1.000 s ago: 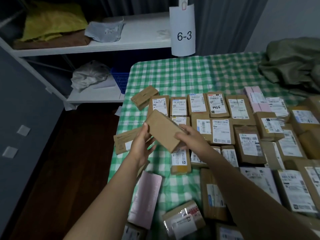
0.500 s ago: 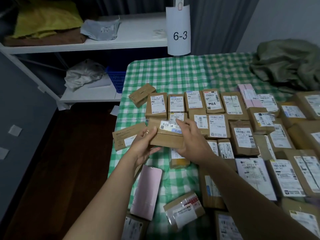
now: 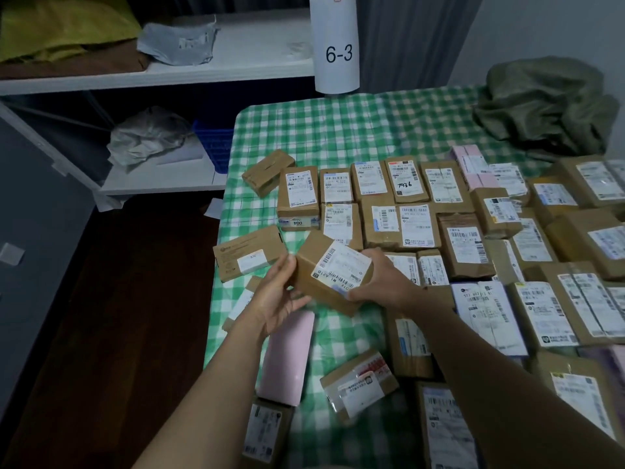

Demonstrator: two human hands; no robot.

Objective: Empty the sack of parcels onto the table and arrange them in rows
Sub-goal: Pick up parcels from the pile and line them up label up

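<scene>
**Parcels in rows, 1 box lifted**

Brown parcels with white labels lie label-up in close rows across the green-checked table. A tilted brown box, label up, is gripped between the left hand and right hand. The olive sack lies crumpled at the far right corner.

Dim, flat indoor light; wide-angle bending at edges, slightly soft detail.

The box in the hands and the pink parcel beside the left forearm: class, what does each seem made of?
Box: brown cardboard, matt, judging by its dull surface and sharp folded edges. Pink parcel: probably a smooth plastic mailer, given its faint sheen.
</scene>
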